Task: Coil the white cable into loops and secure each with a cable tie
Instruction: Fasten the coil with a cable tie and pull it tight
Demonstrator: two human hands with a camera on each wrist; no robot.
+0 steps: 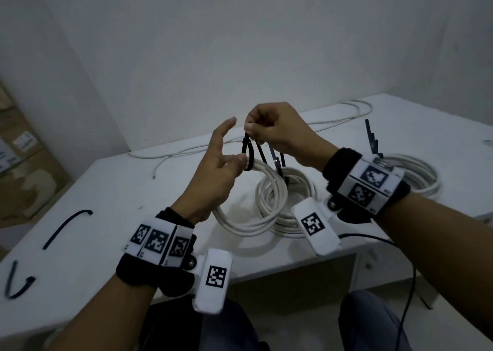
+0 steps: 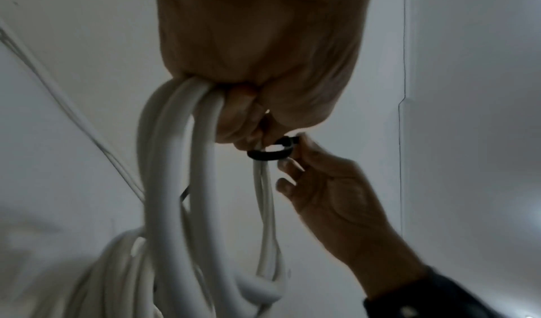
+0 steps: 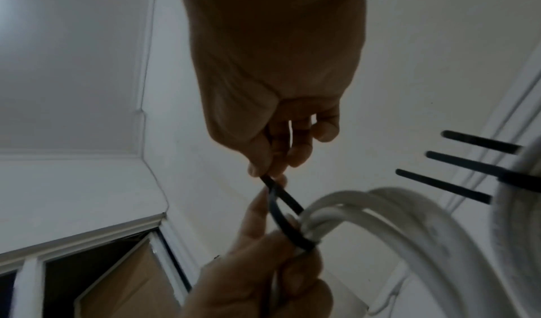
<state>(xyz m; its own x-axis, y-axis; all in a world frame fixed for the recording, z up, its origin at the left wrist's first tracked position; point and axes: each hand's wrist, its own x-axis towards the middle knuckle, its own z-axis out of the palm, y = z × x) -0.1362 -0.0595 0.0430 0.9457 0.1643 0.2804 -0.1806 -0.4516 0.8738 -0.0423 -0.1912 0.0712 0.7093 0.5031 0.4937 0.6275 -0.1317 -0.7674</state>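
A white cable coil (image 1: 266,201) is lifted at its left side off the white table (image 1: 106,190). My left hand (image 1: 240,164) grips the coil's top strands (image 2: 175,161), index finger pointing up. A black cable tie (image 1: 248,150) loops around those strands. Above it, my right hand (image 1: 249,132) pinches the tie's upper end between thumb and fingers. The right wrist view shows the tie (image 3: 281,207) circling the bundle (image 3: 380,207) just above the left hand (image 3: 257,265). Other black ties (image 1: 277,164) stick up from the same coil.
A second tied coil (image 1: 416,174) lies at the right with tie tails (image 1: 370,134) standing up. Uncoiled white cable (image 1: 320,121) trails along the table's back. Two loose black ties (image 1: 66,228) lie at the left front. Cardboard boxes (image 1: 21,164) stand left of the table.
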